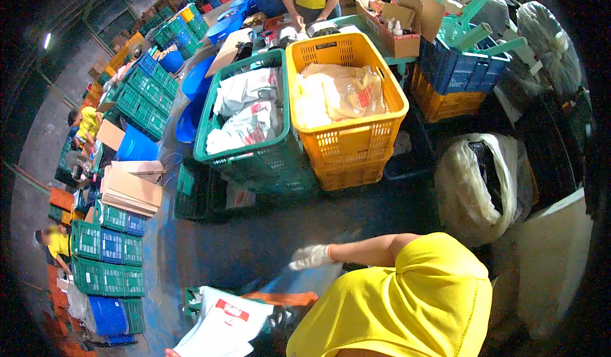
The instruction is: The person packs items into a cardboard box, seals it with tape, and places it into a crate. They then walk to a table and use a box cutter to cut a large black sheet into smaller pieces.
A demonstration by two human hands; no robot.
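Left hand [171, 353], barely in frame, appears closed on the lower left edge of a white bag [219, 325], which overlaps a green crate's corner [191, 298]. Gloved right hand [310, 257] blurred; grip cannot be determined.

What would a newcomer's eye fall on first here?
Probably the yellow crate at upper centre, beside a green crate holding white packages. Next, the bright yellow shirt, lower right of centre, and the white bag with red print, at lower left by the left hand.
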